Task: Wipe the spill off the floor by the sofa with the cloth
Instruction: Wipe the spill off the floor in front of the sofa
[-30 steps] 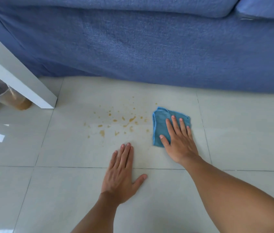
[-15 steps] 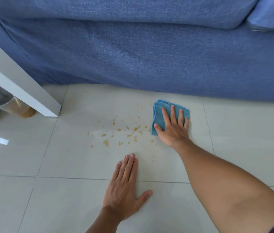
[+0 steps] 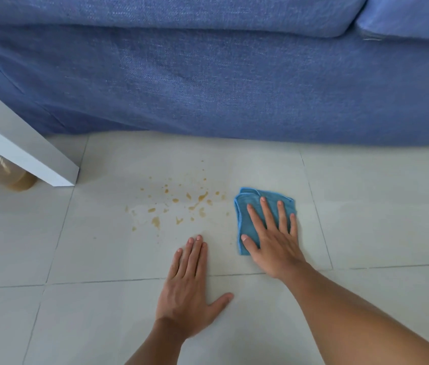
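Note:
A folded blue cloth (image 3: 247, 214) lies flat on the pale floor tiles, just right of the spill. My right hand (image 3: 274, 238) presses down on it with fingers spread, covering its right and lower part. The spill (image 3: 179, 204) is a scatter of brown drops and small smears on the tile, left of the cloth and clear of it. My left hand (image 3: 189, 288) rests palm-down on the floor below the spill, fingers together, thumb out, holding nothing. The blue sofa (image 3: 221, 80) stands right behind.
A white table leg (image 3: 26, 151) slants down to the floor at the left. Behind it stands a clear plastic cup (image 3: 5, 172) with brown liquid. Pale tiles (image 3: 379, 206) stretch to the right of the cloth.
My right hand has pulled the cloth back toward me, away from the sofa, after pushing it forward half a second ago. The left hand stays planted on the floor. The spill looks unchanged.

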The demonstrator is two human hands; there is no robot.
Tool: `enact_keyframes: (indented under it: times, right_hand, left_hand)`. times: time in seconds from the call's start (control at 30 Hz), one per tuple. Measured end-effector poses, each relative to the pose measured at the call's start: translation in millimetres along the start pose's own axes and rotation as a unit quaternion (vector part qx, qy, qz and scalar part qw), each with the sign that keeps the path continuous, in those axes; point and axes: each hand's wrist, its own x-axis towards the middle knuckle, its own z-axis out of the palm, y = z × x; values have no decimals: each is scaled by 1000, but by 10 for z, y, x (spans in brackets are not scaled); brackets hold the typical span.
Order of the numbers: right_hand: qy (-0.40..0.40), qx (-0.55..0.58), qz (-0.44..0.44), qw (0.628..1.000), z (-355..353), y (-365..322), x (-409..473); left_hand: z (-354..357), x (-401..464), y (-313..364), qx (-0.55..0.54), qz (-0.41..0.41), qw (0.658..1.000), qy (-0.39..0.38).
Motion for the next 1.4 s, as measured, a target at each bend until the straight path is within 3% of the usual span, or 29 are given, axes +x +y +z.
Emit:
enact_keyframes:
  times: [0.23,0.47,0.63,0.8,1.07,1.27,1.4]
  right_hand:
    - [4,-1,33,999,32,-150,-14]
    - [-25,44,69,996,-143,-453,529]
    - [-53,36,43,997,-188,-467,535]
    - [-30,4,-13,999,-21,-269,23]
    - [-38,61,103,992,-102,-162,287]
    - [-39,34,24,998,10,-377,-77]
    - [-42,10,5,999,15,-135,-292]
  left_hand:
    - [49,23,-13,-1,5,1000,15]
    - [47,16,3,-8,-6,1000,4]
    - [22,21,-8,-8,-4,1000,11]
    - [25,15,0,-12,-5,1000,12]
    - [41,20,-5,-18,-13,1000,17]
    - [23,4,-12,-17,-12,1000,15]
    - [-1,1,-41,-31,0,999,13]
